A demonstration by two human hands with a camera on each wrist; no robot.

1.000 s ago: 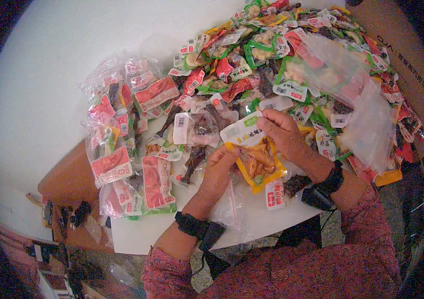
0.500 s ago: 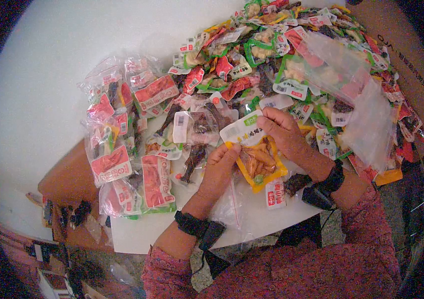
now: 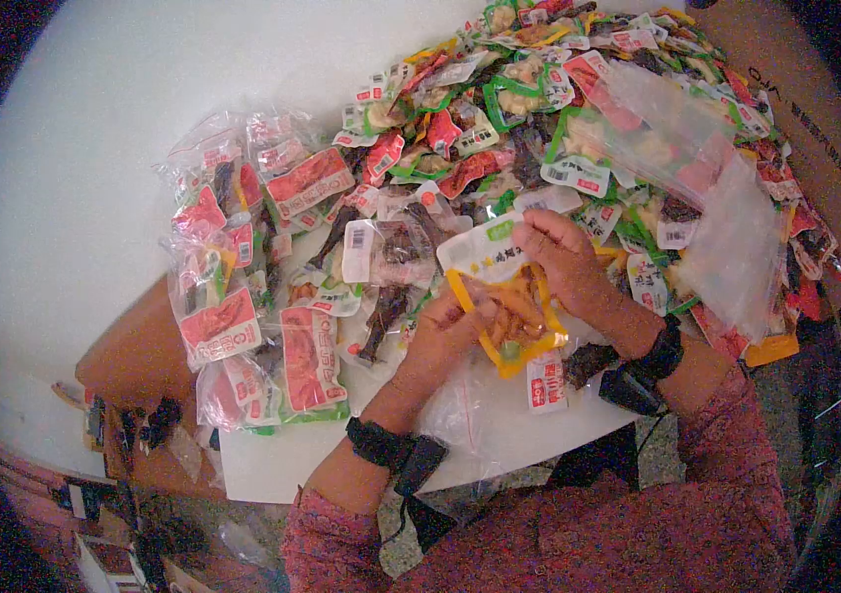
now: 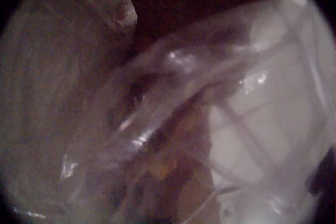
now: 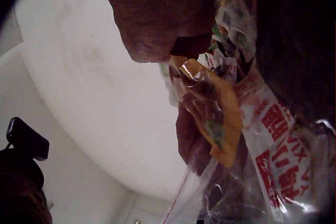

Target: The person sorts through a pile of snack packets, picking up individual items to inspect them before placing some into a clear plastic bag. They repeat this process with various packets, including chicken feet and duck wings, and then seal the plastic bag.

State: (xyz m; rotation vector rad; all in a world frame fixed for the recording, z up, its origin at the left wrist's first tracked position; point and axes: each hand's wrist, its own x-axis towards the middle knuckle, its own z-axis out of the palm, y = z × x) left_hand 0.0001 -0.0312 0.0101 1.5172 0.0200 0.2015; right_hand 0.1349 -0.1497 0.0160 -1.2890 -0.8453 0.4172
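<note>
A snack packet (image 3: 521, 314) with a white top and a yellow border shows brown food through its window. My right hand (image 3: 571, 265) pinches its upper right corner between thumb and fingers. At the packet's left edge, my left hand (image 3: 440, 334) holds it, fingers overlapping the window. Under the left wrist lies a clear zip bag (image 3: 460, 410); its plastic (image 4: 178, 61) fills much of the left wrist view. From the right wrist, the packet's yellow edge (image 5: 228, 116) appears below the right hand (image 5: 163, 19).
A large heap of snack packets (image 3: 514, 104) covers the back and right of the white table (image 3: 144, 109). Filled clear bags (image 3: 218, 326) stand at left. Flat clear bags (image 3: 727, 247) lie over the heap at right. A red-and-white packet (image 3: 546, 383) lies near the front edge.
The left fingers have shifted right across the packet's lower left side, over its window. The right hand keeps its pinch on the corner and has barely moved.
</note>
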